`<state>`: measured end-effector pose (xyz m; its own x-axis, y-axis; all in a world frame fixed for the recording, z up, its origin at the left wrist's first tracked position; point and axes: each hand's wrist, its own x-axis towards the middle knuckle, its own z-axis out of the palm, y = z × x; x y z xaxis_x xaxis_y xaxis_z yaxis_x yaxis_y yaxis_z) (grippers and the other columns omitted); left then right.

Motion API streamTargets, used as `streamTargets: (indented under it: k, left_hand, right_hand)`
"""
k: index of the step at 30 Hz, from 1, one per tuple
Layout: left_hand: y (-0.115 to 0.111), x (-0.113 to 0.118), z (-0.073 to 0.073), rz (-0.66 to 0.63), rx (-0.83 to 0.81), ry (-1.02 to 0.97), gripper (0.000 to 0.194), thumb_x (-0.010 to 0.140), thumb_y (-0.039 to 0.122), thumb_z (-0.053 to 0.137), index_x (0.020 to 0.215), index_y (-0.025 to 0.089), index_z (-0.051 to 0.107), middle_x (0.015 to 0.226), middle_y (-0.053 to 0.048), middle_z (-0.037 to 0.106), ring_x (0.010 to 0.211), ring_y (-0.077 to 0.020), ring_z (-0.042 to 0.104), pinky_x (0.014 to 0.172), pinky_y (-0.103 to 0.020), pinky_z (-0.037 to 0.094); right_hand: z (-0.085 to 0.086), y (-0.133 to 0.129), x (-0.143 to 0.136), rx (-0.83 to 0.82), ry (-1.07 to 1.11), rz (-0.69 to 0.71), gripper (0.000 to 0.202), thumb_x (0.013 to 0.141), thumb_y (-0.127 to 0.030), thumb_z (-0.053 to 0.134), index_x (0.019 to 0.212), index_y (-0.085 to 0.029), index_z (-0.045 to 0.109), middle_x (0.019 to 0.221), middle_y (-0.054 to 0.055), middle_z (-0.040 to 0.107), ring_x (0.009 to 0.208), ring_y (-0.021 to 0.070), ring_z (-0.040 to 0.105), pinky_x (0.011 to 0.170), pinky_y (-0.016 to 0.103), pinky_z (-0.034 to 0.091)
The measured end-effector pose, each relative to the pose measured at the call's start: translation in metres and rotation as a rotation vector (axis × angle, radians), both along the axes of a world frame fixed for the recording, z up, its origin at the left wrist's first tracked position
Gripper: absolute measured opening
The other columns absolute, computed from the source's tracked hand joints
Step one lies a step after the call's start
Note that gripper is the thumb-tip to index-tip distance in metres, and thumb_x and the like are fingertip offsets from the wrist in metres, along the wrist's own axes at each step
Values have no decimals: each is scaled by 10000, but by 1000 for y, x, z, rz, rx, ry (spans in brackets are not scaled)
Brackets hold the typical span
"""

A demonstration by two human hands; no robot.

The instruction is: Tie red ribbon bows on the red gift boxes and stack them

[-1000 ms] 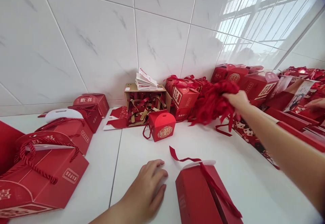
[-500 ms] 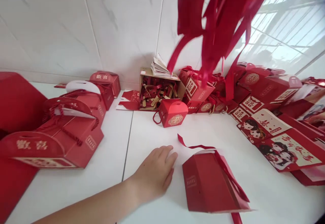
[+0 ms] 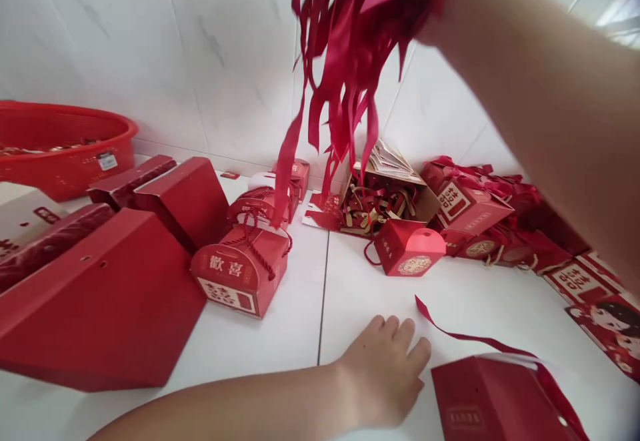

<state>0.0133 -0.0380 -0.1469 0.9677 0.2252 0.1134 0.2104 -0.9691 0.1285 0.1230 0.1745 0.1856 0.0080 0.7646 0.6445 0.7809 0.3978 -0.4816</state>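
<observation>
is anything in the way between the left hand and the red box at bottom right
Nothing visible: only white tabletop shows between the left hand and the red box. The loose ribbon lies farther back.

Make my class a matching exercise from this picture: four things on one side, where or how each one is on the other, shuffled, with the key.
Things:
1. left hand
2. red ribbons
3. plastic basket
4. white papers

Places or states:
A. at the picture's left edge
B. on the cardboard box
C. palm down, holding nothing
D. dangling in the air

Pairs: 1-C, 2-D, 3-A, 4-B
</observation>
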Motion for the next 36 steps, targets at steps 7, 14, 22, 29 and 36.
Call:
streamTargets:
  k: [7,14,22,29,36]
  left_hand:
    - [4,8,-15,22,-61,-40,496,929,421,388,1300,94,432,1272,-197,519,1059,-303,529,830,-392,423]
    - [7,12,-22,20,-25,-34,511,916,457,426,1283,102,445,1269,-196,528,1002,-283,549,797,-359,419]
    - [11,15,-28,11,-22,-101,503,925,437,376,1297,107,449,1227,-233,568,904,-288,576,718,-360,408]
    - [11,15,-25,6,-112,-98,582,921,451,348,1396,113,355,1252,-257,546,947,-328,568,752,-397,402]
    - [7,17,-29,32,-190,-95,673,899,461,400,1453,108,253,1328,-281,474,1057,-373,544,827,-457,425]
  right_hand:
    - [-99,44,-22,-22,-220,-139,451,875,-117,352,1290,49,408,1223,164,533,1139,198,521,932,290,429]
    - [-216,40,-29,-395,-912,59,376,699,-86,665,1071,-143,661,1219,134,519,1105,309,504,967,498,393]
    - [-218,31,-22,-471,-1168,118,1025,589,-546,787,1455,-254,324,1474,168,273,1310,438,229,1020,627,202]
    - [-170,4,-12,-574,-913,-151,757,703,-683,644,1207,-130,525,1041,191,608,903,335,615,777,417,482]
    - [-239,6,-27,-605,-795,6,388,904,-426,555,1160,-135,551,1136,111,585,976,202,593,835,367,509]
